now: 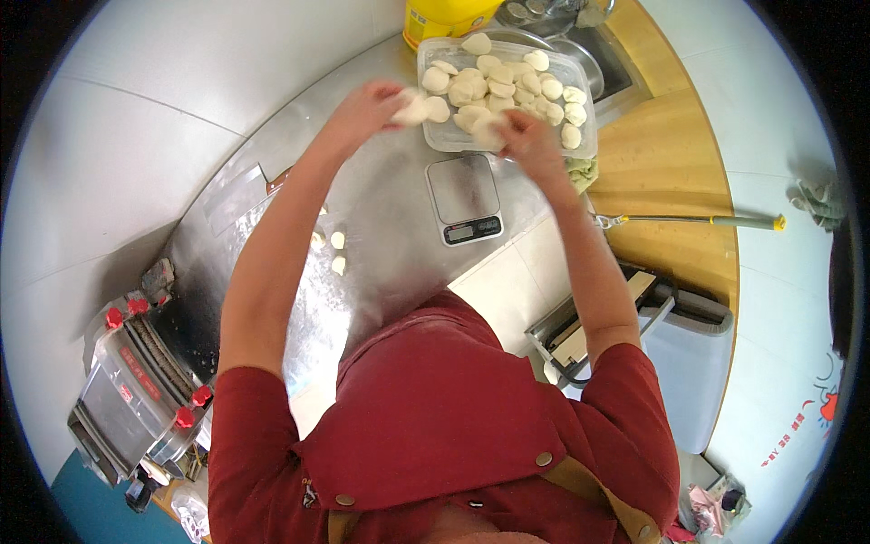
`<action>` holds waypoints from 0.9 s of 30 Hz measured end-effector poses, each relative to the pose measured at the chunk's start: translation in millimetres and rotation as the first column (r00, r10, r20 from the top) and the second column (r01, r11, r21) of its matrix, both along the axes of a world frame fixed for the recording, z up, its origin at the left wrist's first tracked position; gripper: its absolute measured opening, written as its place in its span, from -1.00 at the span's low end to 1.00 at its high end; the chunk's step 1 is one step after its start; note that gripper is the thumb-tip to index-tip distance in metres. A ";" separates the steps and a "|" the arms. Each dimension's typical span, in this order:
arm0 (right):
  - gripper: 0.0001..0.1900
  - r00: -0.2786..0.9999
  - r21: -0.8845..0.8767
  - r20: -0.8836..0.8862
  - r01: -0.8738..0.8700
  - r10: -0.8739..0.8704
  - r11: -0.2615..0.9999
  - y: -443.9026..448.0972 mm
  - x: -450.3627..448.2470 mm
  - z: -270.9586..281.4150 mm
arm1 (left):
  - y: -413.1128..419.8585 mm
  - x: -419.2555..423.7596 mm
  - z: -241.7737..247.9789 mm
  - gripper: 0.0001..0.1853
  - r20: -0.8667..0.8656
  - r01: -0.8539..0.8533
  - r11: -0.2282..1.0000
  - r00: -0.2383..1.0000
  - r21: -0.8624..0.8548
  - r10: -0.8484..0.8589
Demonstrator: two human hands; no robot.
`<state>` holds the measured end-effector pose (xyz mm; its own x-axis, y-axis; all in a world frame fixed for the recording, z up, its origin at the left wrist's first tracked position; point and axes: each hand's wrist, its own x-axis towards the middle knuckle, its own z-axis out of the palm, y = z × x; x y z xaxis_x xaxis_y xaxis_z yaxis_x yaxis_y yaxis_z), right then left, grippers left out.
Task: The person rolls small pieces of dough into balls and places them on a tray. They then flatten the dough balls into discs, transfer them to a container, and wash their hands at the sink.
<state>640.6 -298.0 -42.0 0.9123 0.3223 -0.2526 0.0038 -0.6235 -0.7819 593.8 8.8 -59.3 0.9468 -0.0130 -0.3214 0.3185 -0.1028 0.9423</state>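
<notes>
A clear plastic tub (445, 141) holds many flattened pieces of pale dough (469, 85), heaped in the middle and loose along the right side. At the tub's left edge my left hand (367, 112) holds a blurred dough piece (410, 109). My right hand (533, 139) is over the near rim, its fingers on another blurred dough piece (488, 130). Nearer to me stands a white digital kitchen scale (465, 194) with nothing on its metal plate. Small dough lumps (338, 265) lie on the floured steel table (387, 224), partly hidden by my left arm.
A metal cleaver (238, 197) lies left of my left forearm. A dough-rolling machine (146, 381) with red knobs stands far left. Behind the tub are a yellow container (445, 20) and metal bowls (584, 61). A green cloth (582, 173) is by the tub's near right corner.
</notes>
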 end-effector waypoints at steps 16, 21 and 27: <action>-0.63 0.644 -0.125 0.465 -0.632 0.608 0.765 109.5 -143.2 -124.7 | 61.2 -307.6 -158.5 -0.70 0.207 -0.426 0.661 0.899 0.618 0.386; -0.70 0.385 -0.354 0.027 -0.859 0.923 0.369 210.0 -150.8 -125.7 | -22.7 -346.5 -134.2 -0.48 0.125 -0.252 0.686 0.965 0.683 0.230; -0.85 0.267 -0.397 0.262 -0.846 0.927 0.356 214.5 -189.9 -162.6 | -29.0 -332.8 -163.8 -0.49 0.205 -0.208 0.597 0.976 0.775 0.074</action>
